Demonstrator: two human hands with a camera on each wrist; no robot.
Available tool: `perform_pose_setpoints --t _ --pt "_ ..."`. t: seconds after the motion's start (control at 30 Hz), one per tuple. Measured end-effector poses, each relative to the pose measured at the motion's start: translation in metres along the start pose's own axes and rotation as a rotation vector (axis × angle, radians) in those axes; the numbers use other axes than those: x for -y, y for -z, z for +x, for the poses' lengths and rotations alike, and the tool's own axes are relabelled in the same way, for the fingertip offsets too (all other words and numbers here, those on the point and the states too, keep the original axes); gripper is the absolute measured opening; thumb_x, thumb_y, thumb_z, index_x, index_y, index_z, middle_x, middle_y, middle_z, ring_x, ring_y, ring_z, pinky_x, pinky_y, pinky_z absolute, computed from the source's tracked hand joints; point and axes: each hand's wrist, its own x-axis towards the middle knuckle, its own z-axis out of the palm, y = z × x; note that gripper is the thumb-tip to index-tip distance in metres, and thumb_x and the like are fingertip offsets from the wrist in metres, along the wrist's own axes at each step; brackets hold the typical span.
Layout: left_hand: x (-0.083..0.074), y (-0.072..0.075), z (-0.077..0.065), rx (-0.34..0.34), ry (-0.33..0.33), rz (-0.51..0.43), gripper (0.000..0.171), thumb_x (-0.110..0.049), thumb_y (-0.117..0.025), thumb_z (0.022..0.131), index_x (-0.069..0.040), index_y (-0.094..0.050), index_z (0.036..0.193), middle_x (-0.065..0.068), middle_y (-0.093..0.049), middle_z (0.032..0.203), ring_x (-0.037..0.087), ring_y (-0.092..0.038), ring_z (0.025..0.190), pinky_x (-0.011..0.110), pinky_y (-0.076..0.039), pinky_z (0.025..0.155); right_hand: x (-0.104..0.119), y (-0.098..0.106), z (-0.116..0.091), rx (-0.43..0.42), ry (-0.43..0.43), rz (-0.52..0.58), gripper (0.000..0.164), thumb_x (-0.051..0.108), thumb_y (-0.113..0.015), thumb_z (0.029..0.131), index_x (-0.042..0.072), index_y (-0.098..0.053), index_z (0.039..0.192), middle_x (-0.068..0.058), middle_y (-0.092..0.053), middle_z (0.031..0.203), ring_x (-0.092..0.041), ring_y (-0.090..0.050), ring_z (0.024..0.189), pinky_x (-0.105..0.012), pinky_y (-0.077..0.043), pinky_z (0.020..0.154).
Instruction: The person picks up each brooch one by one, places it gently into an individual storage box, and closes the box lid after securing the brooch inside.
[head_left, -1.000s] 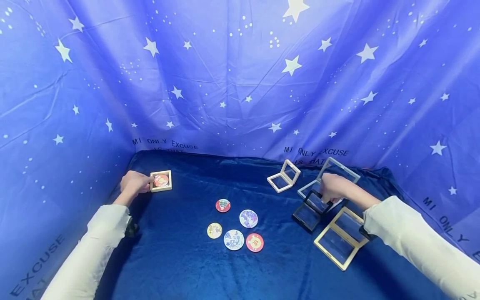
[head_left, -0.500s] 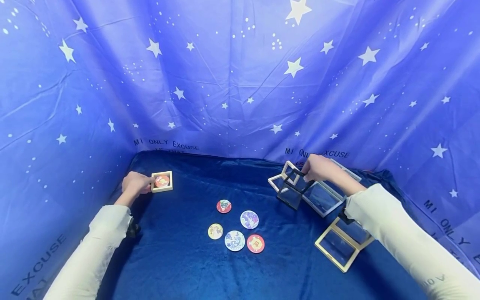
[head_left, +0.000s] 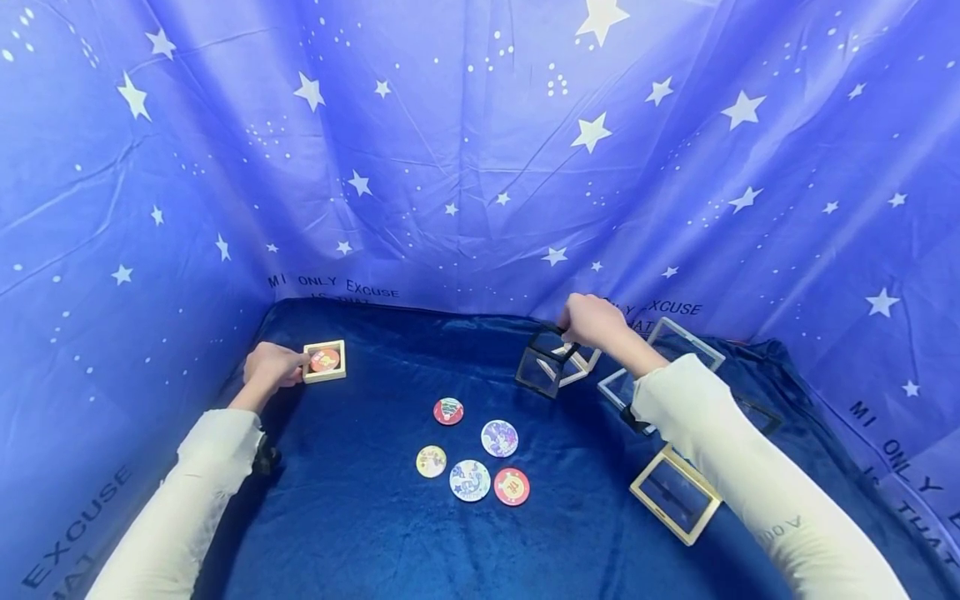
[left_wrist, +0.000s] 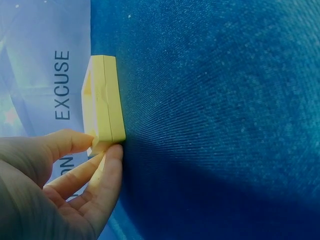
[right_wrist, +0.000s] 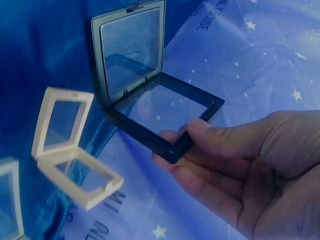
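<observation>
My left hand (head_left: 272,365) pinches the edge of a small cream display frame (head_left: 324,381) at the far left of the cloth. A round red badge (head_left: 325,359) lies inside it. The left wrist view shows the frame (left_wrist: 110,100) closed, gripped at one corner between thumb and fingers. My right hand (head_left: 594,321) pinches one corner of a black display frame (head_left: 537,372), hinged open and held above the cloth. In the right wrist view the black frame's clear panes hold nothing. Behind it in the head view is an opened white frame (head_left: 587,372), partly hidden.
Several round badges lie mid-cloth, among them a purple badge (head_left: 499,438) and a yellow badge (head_left: 431,462). An opened grey frame (head_left: 697,343) and a beige frame (head_left: 693,533) lie at right, partly behind my sleeve. A starry curtain (head_left: 465,167) surrounds the cloth.
My right hand has carried the black frame leftward and away from me, from beside the grey frame to in front of the white one. My left hand keeps its grip in place.
</observation>
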Motion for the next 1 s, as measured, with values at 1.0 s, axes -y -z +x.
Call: perform_pose_setpoints --t 1.0 --pt "-0.011 -0.003 -0.011 -0.056 -0.011 0.167 0.026 -0.028 -0.067 0.089 -0.004 -0.076 0.085 -0.004 -0.062 0.054 0.010 -0.060 0.052 0.026 -0.043 0.051 0.051 -0.055 0.031 -0.035 0.181 -0.080 0.017 0.007 -0.069 0.095 0.007 -0.078 0.110 -0.013 -0.076 0.114 -0.030 -0.072 0.101 -0.046 -0.060 0.086"
